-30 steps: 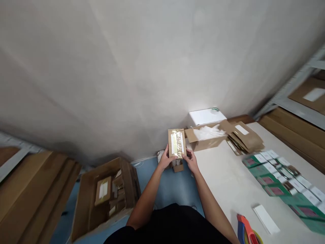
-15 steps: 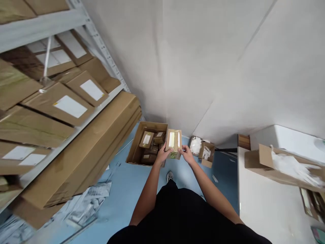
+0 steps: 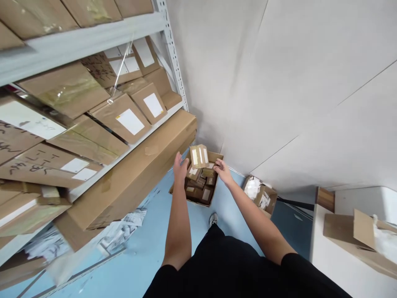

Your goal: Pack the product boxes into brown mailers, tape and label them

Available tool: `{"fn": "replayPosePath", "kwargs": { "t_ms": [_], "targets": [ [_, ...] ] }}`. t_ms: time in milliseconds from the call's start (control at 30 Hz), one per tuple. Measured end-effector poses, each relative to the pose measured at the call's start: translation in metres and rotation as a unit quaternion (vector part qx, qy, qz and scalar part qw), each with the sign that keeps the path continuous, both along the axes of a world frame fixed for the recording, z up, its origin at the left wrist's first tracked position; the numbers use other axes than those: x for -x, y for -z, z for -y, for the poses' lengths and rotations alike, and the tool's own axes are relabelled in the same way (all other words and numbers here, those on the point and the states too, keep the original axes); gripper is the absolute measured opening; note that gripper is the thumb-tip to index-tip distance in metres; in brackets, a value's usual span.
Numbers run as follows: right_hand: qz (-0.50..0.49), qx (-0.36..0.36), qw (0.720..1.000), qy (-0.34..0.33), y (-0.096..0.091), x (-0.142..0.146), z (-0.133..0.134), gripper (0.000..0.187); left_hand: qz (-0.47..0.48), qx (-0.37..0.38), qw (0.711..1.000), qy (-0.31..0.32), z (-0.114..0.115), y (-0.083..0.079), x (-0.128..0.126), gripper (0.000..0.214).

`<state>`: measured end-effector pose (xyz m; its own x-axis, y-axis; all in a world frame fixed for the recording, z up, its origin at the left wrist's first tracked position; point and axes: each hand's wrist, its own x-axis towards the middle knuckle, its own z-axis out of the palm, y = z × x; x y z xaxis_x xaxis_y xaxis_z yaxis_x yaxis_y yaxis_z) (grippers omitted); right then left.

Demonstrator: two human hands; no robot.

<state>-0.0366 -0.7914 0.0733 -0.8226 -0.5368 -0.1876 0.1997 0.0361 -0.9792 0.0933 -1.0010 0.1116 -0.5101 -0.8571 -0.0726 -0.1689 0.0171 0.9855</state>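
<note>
A small brown taped package (image 3: 199, 156) with white labels is in the air above an open cardboard box (image 3: 198, 184) on the blue floor, which holds several similar packages. My left hand (image 3: 180, 167) is just left of the package, fingers spread, touching nothing. My right hand (image 3: 222, 169) is just right of it, fingers apart and empty. Neither hand is in contact with the package.
Metal shelving (image 3: 93, 37) on the left is stacked with large flat cardboard cartons (image 3: 130, 174). A smaller open box with white material (image 3: 259, 194) stands by the wall. A white table (image 3: 341, 260) with an open carton (image 3: 356, 236) is at the right.
I turned left from the table toward the floor box. Both hands held the package a moment ago; now they have let go and it is in the air over the box.
</note>
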Motion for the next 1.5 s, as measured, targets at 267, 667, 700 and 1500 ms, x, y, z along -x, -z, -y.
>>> {"fn": "replayPosePath", "kwargs": {
  "t_ms": [267,667,700,1500],
  "targets": [
    [-0.013,-0.006,0.999,0.038,-0.015,0.003,-0.078,0.048,-0.005,-0.040,0.998,0.045,-0.056,0.016,0.025,0.061],
    [-0.126,-0.020,0.953,0.275,-0.065,0.010,-0.310,0.047,-0.028,-0.014,0.944,0.328,-0.283,-0.012,0.153,0.065],
    [-0.128,-0.029,0.944,0.302,-0.068,0.007,-0.340,0.047,-0.032,-0.009,0.934,0.356,-0.314,-0.015,0.163,0.064],
    [-0.066,-0.051,0.554,0.828,-0.087,-0.290,-0.813,0.052,-0.053,0.013,0.417,0.907,-0.980,-0.065,0.034,0.063]
  ]
}}
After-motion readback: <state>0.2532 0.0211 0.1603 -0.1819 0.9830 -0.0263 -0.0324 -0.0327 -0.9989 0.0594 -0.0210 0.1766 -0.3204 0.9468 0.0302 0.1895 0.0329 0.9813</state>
